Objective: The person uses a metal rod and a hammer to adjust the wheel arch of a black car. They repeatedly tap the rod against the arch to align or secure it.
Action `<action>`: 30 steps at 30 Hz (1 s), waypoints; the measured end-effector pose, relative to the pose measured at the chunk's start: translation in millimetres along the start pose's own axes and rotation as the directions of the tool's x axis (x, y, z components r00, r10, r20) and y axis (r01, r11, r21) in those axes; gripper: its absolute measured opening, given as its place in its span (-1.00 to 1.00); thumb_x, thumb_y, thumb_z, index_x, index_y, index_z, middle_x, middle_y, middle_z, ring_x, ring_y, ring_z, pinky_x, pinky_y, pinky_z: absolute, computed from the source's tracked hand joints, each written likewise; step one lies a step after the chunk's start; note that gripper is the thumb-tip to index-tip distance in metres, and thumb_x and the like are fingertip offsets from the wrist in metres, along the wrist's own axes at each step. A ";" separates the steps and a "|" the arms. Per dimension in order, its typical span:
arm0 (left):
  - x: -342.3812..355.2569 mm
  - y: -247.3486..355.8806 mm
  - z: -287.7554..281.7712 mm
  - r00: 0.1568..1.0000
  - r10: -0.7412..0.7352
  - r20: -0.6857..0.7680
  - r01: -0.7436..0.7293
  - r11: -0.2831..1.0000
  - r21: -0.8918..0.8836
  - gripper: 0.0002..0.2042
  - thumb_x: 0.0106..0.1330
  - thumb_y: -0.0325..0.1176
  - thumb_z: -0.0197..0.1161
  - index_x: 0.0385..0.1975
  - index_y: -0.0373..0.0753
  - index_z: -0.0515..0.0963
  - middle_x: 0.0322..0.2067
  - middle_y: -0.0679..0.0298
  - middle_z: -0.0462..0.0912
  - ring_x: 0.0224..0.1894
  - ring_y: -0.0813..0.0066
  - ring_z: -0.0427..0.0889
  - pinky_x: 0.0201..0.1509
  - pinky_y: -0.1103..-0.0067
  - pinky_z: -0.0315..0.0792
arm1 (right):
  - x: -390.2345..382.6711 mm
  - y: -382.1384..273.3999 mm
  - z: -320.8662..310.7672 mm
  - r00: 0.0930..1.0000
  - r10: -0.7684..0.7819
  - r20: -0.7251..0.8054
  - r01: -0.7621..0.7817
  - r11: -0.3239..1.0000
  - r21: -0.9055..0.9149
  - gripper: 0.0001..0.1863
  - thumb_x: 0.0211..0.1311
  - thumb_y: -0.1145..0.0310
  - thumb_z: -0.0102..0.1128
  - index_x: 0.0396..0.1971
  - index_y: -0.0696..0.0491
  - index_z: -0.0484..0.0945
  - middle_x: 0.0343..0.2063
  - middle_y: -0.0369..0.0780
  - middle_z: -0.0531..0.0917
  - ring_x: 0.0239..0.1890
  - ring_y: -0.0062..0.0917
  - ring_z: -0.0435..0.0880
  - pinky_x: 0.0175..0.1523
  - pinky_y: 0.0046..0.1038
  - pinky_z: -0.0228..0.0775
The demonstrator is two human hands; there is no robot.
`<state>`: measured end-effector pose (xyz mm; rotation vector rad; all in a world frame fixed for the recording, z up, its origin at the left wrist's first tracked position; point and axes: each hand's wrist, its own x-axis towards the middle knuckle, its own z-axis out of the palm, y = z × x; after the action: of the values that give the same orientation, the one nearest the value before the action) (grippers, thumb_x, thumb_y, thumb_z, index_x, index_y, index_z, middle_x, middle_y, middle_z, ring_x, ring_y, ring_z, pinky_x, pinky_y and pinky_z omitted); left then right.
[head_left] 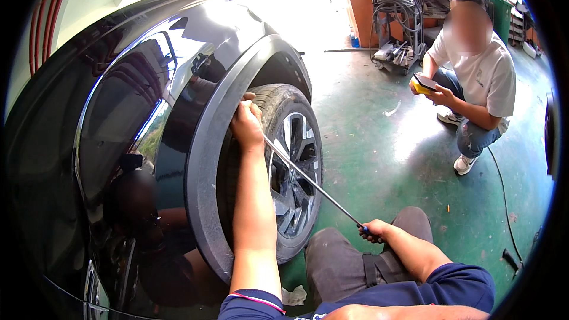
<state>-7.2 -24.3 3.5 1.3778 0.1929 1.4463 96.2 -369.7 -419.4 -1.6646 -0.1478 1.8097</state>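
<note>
While the left hand (246,124) presses on the tyre (278,104) under the wheel-arch trim (204,160), fingers closed around the long metal rod's (311,182) tip, the right hand (374,231) grips its blue handle; the rod is not yet levered in.

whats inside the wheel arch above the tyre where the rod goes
The left hand rests on the tyre top, guiding the long metal rod toward the wheel arch. The rod's tip and the cavity are hidden by hand and shadow.

From my feed I see both forearms bare below short navy sleeves; the left sleeve (252,305) has a thin pink-and-white band at its cuff. I wear dark grey trousers (338,261) with a black strap (370,269) across one thigh. My hands are ungloved.
</note>
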 end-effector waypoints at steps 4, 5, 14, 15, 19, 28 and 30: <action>-1.7 3.7 -0.7 1.000 0.020 0.010 -0.020 1.000 0.011 -0.71 0.46 -0.26 -0.06 -0.34 -0.39 0.46 -0.79 0.40 0.24 -0.83 0.65 0.14 -0.70 0.62 0.08 | -1.5 2.8 -0.5 0.994 0.040 0.106 -0.053 0.990 0.130 -0.72 0.48 0.12 0.00 -0.37 -0.05 0.55 -0.60 -0.37 0.53 -0.72 -0.71 0.37 -0.67 -0.57 0.16; -2.7 5.2 1.3 1.000 0.021 0.009 -0.021 1.000 0.010 -0.71 0.45 -0.27 -0.07 -0.34 -0.39 0.46 -0.79 0.39 0.24 -0.83 0.65 0.14 -0.70 0.62 0.08 | 0.5 6.8 -0.4 0.988 0.068 0.142 -0.088 0.986 0.140 -0.72 0.48 0.13 -0.02 -0.36 -0.04 0.55 -0.59 -0.36 0.54 -0.72 -0.70 0.37 -0.66 -0.56 0.18; 0.8 5.6 -3.2 0.999 -0.041 -0.022 0.040 0.998 -0.042 -0.80 0.35 -0.36 -0.02 -0.37 -0.38 0.47 -0.77 0.41 0.21 -0.79 0.63 0.10 -0.66 0.60 0.09 | 3.4 18.8 57.1 0.995 -0.100 -0.007 0.099 0.967 0.234 -0.74 0.45 0.12 0.02 -0.37 -0.07 0.57 -0.60 -0.36 0.54 -0.75 -0.68 0.35 -0.69 -0.59 0.13; 0.3 6.9 -3.2 0.999 -0.046 -0.017 0.045 0.998 -0.046 -0.81 0.33 -0.37 -0.01 -0.37 -0.37 0.48 -0.76 0.41 0.21 -0.79 0.64 0.10 -0.66 0.60 0.09 | 0.2 15.9 60.3 0.997 -0.076 -0.009 0.076 0.970 0.232 -0.74 0.45 0.11 0.03 -0.37 -0.08 0.57 -0.60 -0.36 0.55 -0.75 -0.69 0.35 -0.71 -0.59 0.10; 0.3 7.5 -4.0 0.999 -0.043 -0.016 0.043 0.998 -0.044 -0.83 0.30 -0.39 0.01 -0.36 -0.36 0.49 -0.76 0.41 0.22 -0.77 0.64 0.11 -0.65 0.60 0.06 | -24.6 -8.2 46.1 1.000 0.027 0.005 -0.027 0.998 0.062 -0.74 0.42 0.09 0.07 -0.39 -0.11 0.58 -0.59 -0.40 0.58 -0.76 -0.74 0.36 -0.76 -0.59 0.01; 8.1 -1.3 -2.8 0.999 -0.013 -0.051 0.017 0.997 0.074 -0.85 0.32 -0.42 0.03 -0.37 -0.32 0.52 -0.71 0.42 0.29 -0.73 0.68 0.18 -0.65 0.65 0.08 | 3.8 2.8 28.6 0.980 0.068 0.189 -0.098 0.984 0.152 -0.73 0.50 0.10 -0.06 -0.33 -0.07 0.51 -0.60 -0.40 0.51 -0.73 -0.72 0.35 -0.66 -0.59 0.16; 9.7 -2.4 -4.6 0.998 -0.021 -0.052 0.026 0.995 0.094 -0.85 0.34 -0.41 0.04 -0.36 -0.28 0.55 -0.65 0.46 0.34 -0.66 0.73 0.23 -0.60 0.69 0.09 | 9.7 4.7 35.3 0.981 0.058 0.187 -0.092 0.980 0.179 -0.75 0.50 0.13 -0.07 -0.30 -0.08 0.51 -0.59 -0.39 0.51 -0.73 -0.72 0.34 -0.67 -0.60 0.15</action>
<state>-7.1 -13.7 6.3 1.4111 0.3136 1.4697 62.1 -355.9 -423.5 -1.3916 0.0070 1.9672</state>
